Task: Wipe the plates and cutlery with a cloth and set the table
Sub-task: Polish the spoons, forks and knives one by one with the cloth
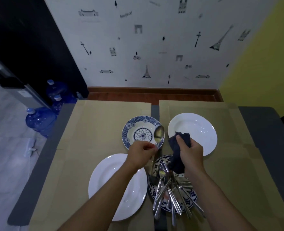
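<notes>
My left hand (140, 154) holds a metal spoon (159, 135) by its handle, bowl tilted up over the blue-patterned plate (129, 129). My right hand (190, 153) grips a dark blue cloth (179, 142) just right of the spoon. A white plate (202, 130) lies at the far right and another white plate (104, 182) at the near left. Under my hands a dark patterned plate (192, 196) carries a pile of several forks and spoons (169, 189).
Brown cardboard sheets (96, 130) cover the grey table (267, 130). The papered wall (154, 47) stands just behind the table. Blue water jugs (39, 119) sit on the floor at the left.
</notes>
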`<state>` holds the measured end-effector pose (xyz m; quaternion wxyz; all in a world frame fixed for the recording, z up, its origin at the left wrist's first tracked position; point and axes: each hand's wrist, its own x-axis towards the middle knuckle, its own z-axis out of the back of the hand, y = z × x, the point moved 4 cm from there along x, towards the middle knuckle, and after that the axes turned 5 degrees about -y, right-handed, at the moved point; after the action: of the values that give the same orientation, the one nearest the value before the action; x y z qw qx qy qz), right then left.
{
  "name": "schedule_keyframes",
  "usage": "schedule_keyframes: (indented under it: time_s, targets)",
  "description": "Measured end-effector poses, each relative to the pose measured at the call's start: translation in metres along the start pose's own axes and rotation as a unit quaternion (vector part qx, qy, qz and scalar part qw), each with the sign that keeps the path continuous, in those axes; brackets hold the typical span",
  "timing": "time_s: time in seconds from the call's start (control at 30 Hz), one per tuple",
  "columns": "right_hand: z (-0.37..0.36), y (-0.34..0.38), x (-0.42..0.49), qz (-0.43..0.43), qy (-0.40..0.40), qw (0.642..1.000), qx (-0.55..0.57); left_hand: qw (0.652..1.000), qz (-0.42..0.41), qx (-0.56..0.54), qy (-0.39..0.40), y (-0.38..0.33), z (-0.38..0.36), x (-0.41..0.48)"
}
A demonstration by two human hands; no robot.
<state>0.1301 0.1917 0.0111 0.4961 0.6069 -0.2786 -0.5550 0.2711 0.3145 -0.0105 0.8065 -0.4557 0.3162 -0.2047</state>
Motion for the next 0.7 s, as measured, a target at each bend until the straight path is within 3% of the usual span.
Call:
schedule_keyframes:
  time_s: [0.2, 0.53, 0.7]
  targets:
    - [0.002, -0.009, 0.007, -0.027, 0.006, 1.0, 0.004, 0.988, 0.025, 0.126, -0.088, 0.032, 0.028, 0.031]
    - [0.007, -0.024, 0.021, -0.054, -0.003, 0.998, -0.008, 0.964, 0.048, 0.249, -0.083, 0.062, 0.028, 0.064]
    - [0.01, -0.022, 0.024, -0.06, -0.007, 0.998, 0.0, 0.947, 0.022, 0.308, -0.089, 0.066, 0.027, 0.067]
